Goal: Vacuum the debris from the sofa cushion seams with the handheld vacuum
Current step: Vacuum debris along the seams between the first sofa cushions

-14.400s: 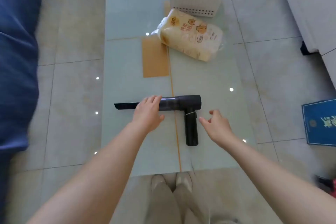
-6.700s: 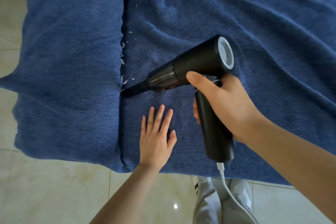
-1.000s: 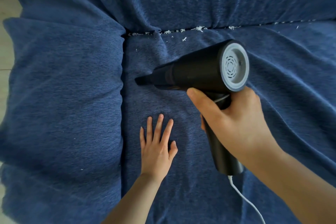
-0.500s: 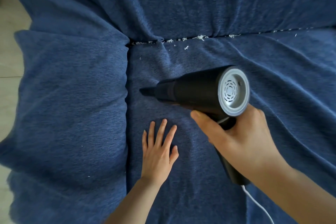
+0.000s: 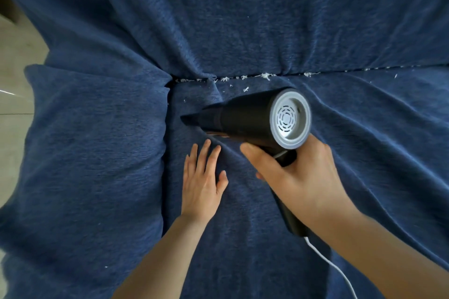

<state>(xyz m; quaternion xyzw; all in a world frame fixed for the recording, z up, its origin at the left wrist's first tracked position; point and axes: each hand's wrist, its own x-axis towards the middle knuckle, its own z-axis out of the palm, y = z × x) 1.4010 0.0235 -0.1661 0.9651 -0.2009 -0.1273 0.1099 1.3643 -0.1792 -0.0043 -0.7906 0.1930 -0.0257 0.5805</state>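
The black handheld vacuum with a grey vented rear cap (image 5: 252, 120) carries no brand mark or lettering that can be read; only rings of dashed slots show on the cap. It hangs over the dark blue plush seat cushion (image 5: 364, 153), and its narrow black crevice nozzle (image 5: 192, 119) points away from the cap toward the vertical seam (image 5: 166, 133) between that cushion and the dark blue padded armrest (image 5: 92, 153). The nozzle tip is near the seam, but whether it touches the fabric cannot be made out.

The right hand (image 5: 298, 175) is wrapped around the vacuum's black handle just below the barrel, index finger stretched forward under the body; the hand hides most of the handle, and only its lower end shows past the wrist. A thin white cord (image 5: 332, 266) leaves that end and runs out of the bottom edge.

The left hand (image 5: 202, 182) lies flat on the seat cushion beneath the nozzle, fingers straight and slightly spread, holding nothing.

White shredded debris (image 5: 264, 76) lines the horizontal seam beyond the vacuum, where the seat meets the dark blue backrest (image 5: 267, 19), with a few flecks loose on the cushion close by. Pale floor tiles (image 5: 14, 85) show beyond the armrest, cut off by the frame edge.
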